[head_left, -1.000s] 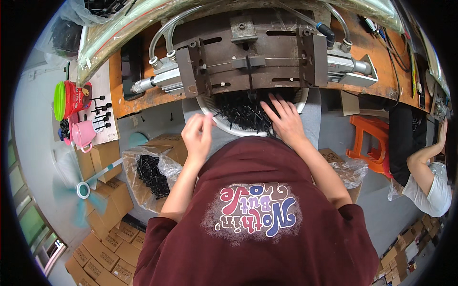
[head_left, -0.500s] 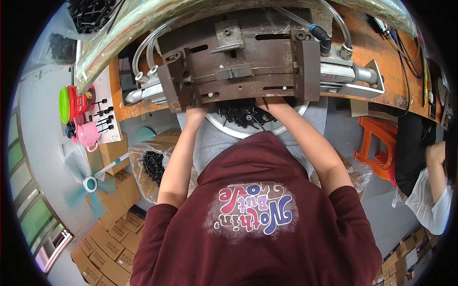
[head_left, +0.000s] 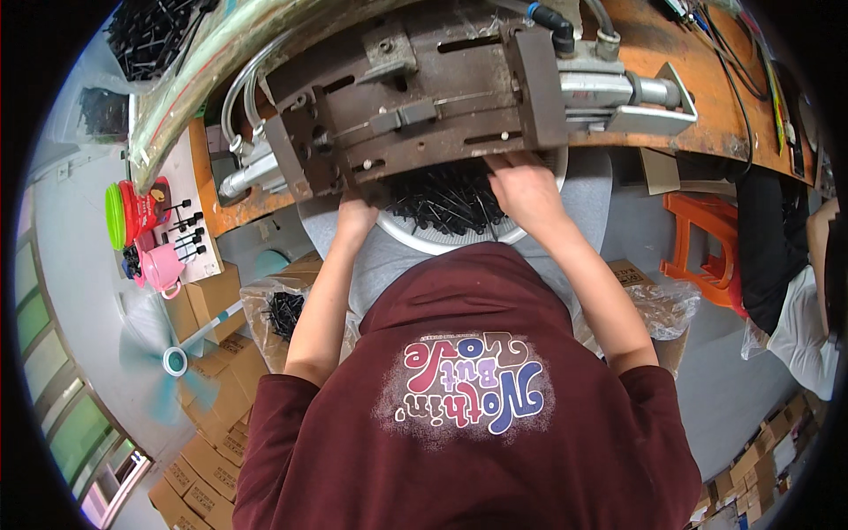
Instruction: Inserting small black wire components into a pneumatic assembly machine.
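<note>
A white basin (head_left: 415, 240) full of thin black rods with thicker ends (head_left: 446, 201) rests on my lap, partly under a brown metal fixture (head_left: 442, 146). My left hand (head_left: 357, 214) is at the basin's left side; its fingers go out of sight below the fixture. On the right side, my right hand (head_left: 527, 190) reaches over the rods with its fingers bent. Its fingertips are hidden at the fixture's lower edge, so what they grip cannot be made out. A small grey block (head_left: 405, 117) sits midway along the fixture.
Air cylinders (head_left: 609, 91) with clear hoses flank the fixture on the orange-brown bench (head_left: 640, 53). Below left stand a spinning fan (head_left: 175, 360) and a bag of black parts (head_left: 284, 314). An orange stool (head_left: 702, 243) and another person's arm (head_left: 821, 256) are at right.
My right hand has come out from beneath the fixture, so more of it shows; a dark rod seen near it before no longer shows there. The view has tilted, uncovering more of the basin.
</note>
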A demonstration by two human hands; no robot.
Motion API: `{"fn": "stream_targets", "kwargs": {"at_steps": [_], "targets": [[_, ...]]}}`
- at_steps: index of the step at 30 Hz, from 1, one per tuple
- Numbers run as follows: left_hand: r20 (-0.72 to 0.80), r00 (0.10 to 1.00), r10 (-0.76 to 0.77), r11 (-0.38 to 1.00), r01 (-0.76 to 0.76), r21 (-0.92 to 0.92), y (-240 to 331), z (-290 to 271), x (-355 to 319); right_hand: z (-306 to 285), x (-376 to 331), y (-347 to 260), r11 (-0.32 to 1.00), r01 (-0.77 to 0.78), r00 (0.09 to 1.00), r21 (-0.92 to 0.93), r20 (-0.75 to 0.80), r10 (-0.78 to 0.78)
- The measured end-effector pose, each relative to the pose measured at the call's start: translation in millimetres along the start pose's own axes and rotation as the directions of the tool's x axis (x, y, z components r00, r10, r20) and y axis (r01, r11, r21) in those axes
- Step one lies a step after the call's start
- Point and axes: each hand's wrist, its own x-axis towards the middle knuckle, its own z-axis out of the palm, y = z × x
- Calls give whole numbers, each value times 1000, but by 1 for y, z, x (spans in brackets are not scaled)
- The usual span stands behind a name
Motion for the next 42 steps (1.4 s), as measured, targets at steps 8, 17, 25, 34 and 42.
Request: {"fn": "stream_targets", "kwargs": {"at_steps": [8, 17, 25, 34, 42], "targets": [[-125, 990, -68, 998, 70, 6, -7, 11, -10, 47, -103, -27, 989, 51, 981, 136, 179, -75], [-113, 990, -87, 971, 109, 214, -7, 1, 5, 61, -121, -32, 939, 36, 993, 343, 94, -72], [-132, 985, -114, 976, 135, 171, -39, 5, 14, 61, -125, -40, 940, 82, 994, 330, 42, -101], [-97, 985, -146, 981, 157, 116, -53, 2, 21, 64, -126, -41, 942, 31, 994, 334, 87, -63], [-117, 992, -49, 985, 67, 157, -29, -2, 11, 63, -124, -35, 951, -33, 989, 307, 144, -12]]}}
